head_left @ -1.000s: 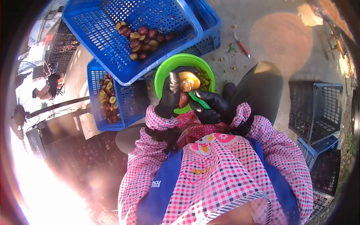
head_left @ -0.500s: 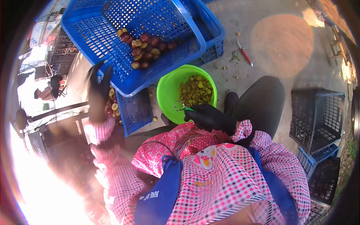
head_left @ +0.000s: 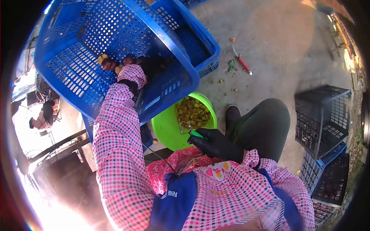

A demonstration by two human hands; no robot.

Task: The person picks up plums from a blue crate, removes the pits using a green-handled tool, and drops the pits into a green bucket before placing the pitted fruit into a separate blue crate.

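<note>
My left hand point(head_left: 152, 67), in a dark glove, reaches deep into the tilted blue plastic crate point(head_left: 191, 77). It lies among the halved plums point(head_left: 109, 64), which are dark red with yellow cut faces. Shadow and the black glove hide how its fingers sit. In front of my lap, my right hand point(head_left: 217, 144), also black-gloved, is closed round the green handle of a fruit corer point(head_left: 195, 133) with a metal loop at its tip. The loop hangs over the near part of a bright green bucket point(head_left: 162, 129), which holds many yellowish-brown plum pits and scraps point(head_left: 194, 112).
Another blue crate point(head_left: 210, 57) stands behind the tilted one. A red-handled tool point(head_left: 243, 64) lies on the concrete floor beside scattered scraps. Black crates point(head_left: 322, 119) are stacked at the right. A person point(head_left: 43, 117) sits far off at the left.
My left hand has moved from outside the blue crate's left side up and in among the plums. My right hand still holds the corer near the bucket. The view has shifted slightly.
</note>
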